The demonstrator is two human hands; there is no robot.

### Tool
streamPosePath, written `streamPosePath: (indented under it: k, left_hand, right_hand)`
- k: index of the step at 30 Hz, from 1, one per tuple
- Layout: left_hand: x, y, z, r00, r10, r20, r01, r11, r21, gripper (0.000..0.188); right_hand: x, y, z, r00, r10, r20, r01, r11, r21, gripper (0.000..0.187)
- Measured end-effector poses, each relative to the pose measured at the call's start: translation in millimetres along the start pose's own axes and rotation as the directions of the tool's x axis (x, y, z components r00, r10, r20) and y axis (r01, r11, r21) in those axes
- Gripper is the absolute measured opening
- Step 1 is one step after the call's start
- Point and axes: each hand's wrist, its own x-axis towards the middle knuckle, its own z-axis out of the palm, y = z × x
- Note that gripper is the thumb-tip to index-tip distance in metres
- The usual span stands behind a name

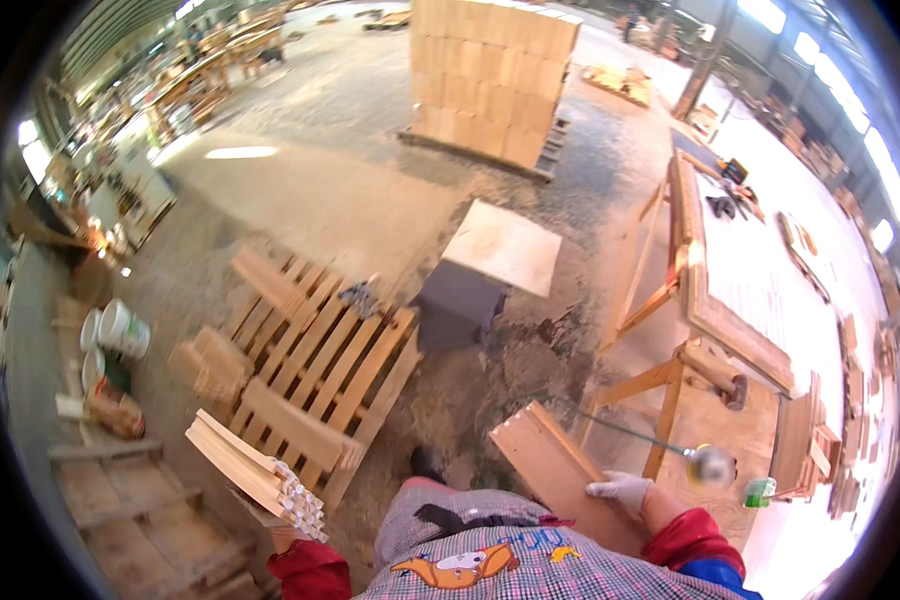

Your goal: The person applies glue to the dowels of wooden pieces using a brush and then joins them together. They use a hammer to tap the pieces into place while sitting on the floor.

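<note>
At the lower left, my left hand [263, 512] is under a bundle of pale, curved wooden slats [240, 460] with notched ends. Its fingers are mostly hidden by the slats, which it appears to carry. My right hand [625, 491], in a white glove, is closed over the right edge of a reddish-brown wooden board [555, 462]. The board slants from near my apron [530, 575] toward the work table. Beyond the bundle, more curved wooden pieces [295, 425] lie on a slatted pallet [345, 365].
A grey-draped block [458, 308] with a pale panel [503, 247] stands ahead. To the right are a wooden table [735, 335], a mallet [736, 391], a round power tool [710, 466] with a green hose, and a green container [759, 491]. White buckets [123, 330] stand left; stacked wood [490, 80] rises behind.
</note>
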Motion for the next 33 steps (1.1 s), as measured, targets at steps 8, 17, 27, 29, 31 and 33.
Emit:
streamPosePath:
  k: [8,17,27,29,31,33]
  left_hand:
    - [167.8,-146.6,171.3,0.987,-0.156,0.035,0.131,0.914,0.384,0.075]
    - [306.1,-345.5,208.8,0.858,-0.497,0.13,0.425,0.829,0.364,0.083]
    - [372.9,-459.9,298.5,0.743,-0.643,0.187,0.585,0.759,0.287,0.08]
    - [388.0,-475.2,310.1,0.691,-0.685,0.233,0.631,0.728,0.27,0.08]
    - [409.7,-485.1,316.3,0.715,-0.667,0.208,0.612,0.742,0.275,0.079]
    - [442.9,-500.1,303.2,0.798,-0.592,0.115,0.543,0.788,0.291,0.078]
  right_hand:
    - [43.9,3.8,-22.6,0.997,0.037,-0.069,-0.02,0.972,0.234,0.096]
    - [77.6,-67.5,-130.6,0.988,0.081,-0.13,0.012,0.807,0.59,0.06]
    - [149.4,-81.1,-258.9,1.0,0.012,0.018,-0.021,0.716,0.698,0.051]
    - [177.0,-58.8,-270.6,0.998,0.041,-0.046,-0.003,0.777,0.63,0.05]
    - [198.9,-53.9,-280.8,0.997,0.031,-0.077,0.021,0.796,0.605,0.049]
    - [208.3,-60.4,-287.6,0.996,0.01,-0.087,0.047,0.776,0.629,0.049]
